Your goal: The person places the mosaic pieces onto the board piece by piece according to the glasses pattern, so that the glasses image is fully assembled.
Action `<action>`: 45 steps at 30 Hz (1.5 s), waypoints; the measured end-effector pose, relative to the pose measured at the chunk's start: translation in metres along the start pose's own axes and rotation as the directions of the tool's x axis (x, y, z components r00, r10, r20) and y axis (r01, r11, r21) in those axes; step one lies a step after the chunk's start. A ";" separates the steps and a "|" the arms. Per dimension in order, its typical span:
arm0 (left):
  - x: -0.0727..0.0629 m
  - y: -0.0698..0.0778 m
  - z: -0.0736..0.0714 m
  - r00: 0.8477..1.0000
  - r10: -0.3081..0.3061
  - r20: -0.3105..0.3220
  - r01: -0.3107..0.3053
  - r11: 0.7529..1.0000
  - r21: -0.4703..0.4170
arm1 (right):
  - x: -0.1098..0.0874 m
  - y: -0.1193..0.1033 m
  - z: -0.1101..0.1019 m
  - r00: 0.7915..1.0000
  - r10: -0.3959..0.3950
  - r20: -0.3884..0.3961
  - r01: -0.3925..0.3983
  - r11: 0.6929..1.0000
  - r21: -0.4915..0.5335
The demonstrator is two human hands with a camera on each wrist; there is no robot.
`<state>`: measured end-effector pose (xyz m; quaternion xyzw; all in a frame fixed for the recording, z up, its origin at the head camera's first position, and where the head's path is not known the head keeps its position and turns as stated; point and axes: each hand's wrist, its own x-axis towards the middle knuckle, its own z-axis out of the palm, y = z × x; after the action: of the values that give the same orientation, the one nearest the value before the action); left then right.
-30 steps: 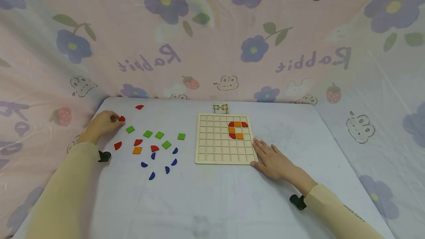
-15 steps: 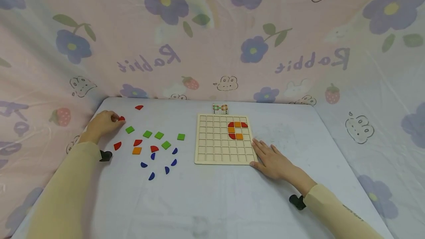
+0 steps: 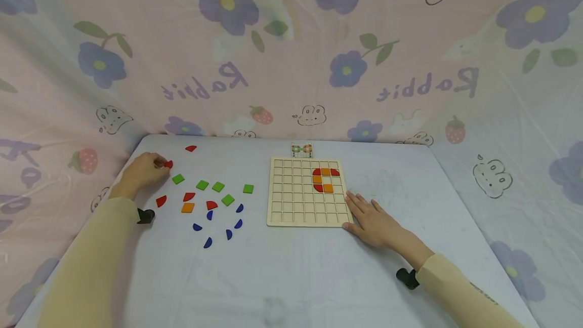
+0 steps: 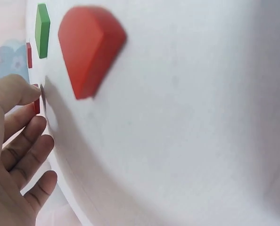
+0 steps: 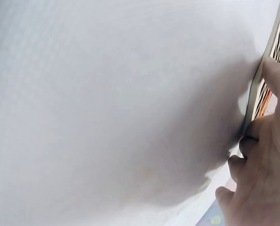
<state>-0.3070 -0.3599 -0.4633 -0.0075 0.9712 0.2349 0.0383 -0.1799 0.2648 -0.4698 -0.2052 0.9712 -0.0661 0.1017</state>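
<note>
At the far left of the table, my left hand point(image 3: 143, 171) pinches a red quarter-circle tile point(image 3: 169, 164) between thumb and fingertips. The left wrist view shows that tile edge-on, mostly covered by the thumb, while the other fingers are loosely bent. My right hand point(image 3: 375, 224) lies with fingers extended against the right edge of a wooden grid board point(image 3: 291, 209). In the right wrist view, its fingertips touch the board's side point(image 5: 254, 96). Red quarter-circle and orange square tiles point(image 3: 317, 179) form a C shape in the board's upper right cells.
Around the left hand lie green square tiles point(image 3: 202, 185), loose red quarter-circle tiles point(image 3: 161, 201), an orange square tile point(image 3: 188, 208) and several blue pieces with one curved side point(image 3: 197, 227). A small patterned card point(image 3: 302, 150) sits behind the board. Printed fabric walls the table's back and sides.
My left hand has shifted very slightly to the right with the red quarter-circle tile in its pinch. My right hand has stayed at the board's edge.
</note>
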 end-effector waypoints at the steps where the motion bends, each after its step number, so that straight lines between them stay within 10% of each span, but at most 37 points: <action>1: 0.000 0.001 0.001 1.000 0.012 -0.002 -0.012 1.000 -0.003 | 0.000 0.000 0.000 1.000 0.001 0.000 -0.001 1.000 0.000; 23: 0.010 0.096 0.016 0.958 0.286 -0.024 -0.286 0.958 0.013 | 0.000 0.000 0.000 1.000 0.007 0.028 -0.007 1.000 0.015; 45: 0.013 0.220 0.055 0.829 0.557 -0.052 -0.558 0.830 -0.012 | 0.000 0.002 0.002 1.000 -0.006 0.004 0.006 1.000 -0.006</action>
<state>-0.3230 -0.1386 -0.4128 0.2700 0.9287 0.2485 -0.0544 -0.1803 0.2664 -0.4725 -0.2087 0.9705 -0.0630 0.1028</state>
